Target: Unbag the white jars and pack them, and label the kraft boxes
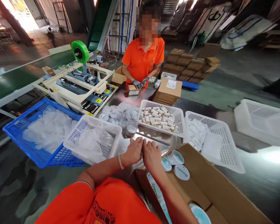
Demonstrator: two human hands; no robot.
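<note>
My left hand (134, 151) and my right hand (152, 154) meet over the metal table, fingertips almost touching. Both have their fingers curled in a pinch, and whatever lies between them is hidden. Just beyond them is a pile of round items in clear plastic bags (121, 115). Small white and gold cylinders (157, 117) fill a white perforated basket (180, 124) behind my hands. Under my right forearm stands an open cardboard box (214, 168), with round white and teal lidded discs (181, 172) inside.
To the left are a white basket of clear bags (91, 140) and a blue crate (16, 129). A white basket with folded papers (233, 155) is on the right. Across the table a gloved co-worker (143, 62) holds a small carton (133, 90) beside a taping machine (77, 84).
</note>
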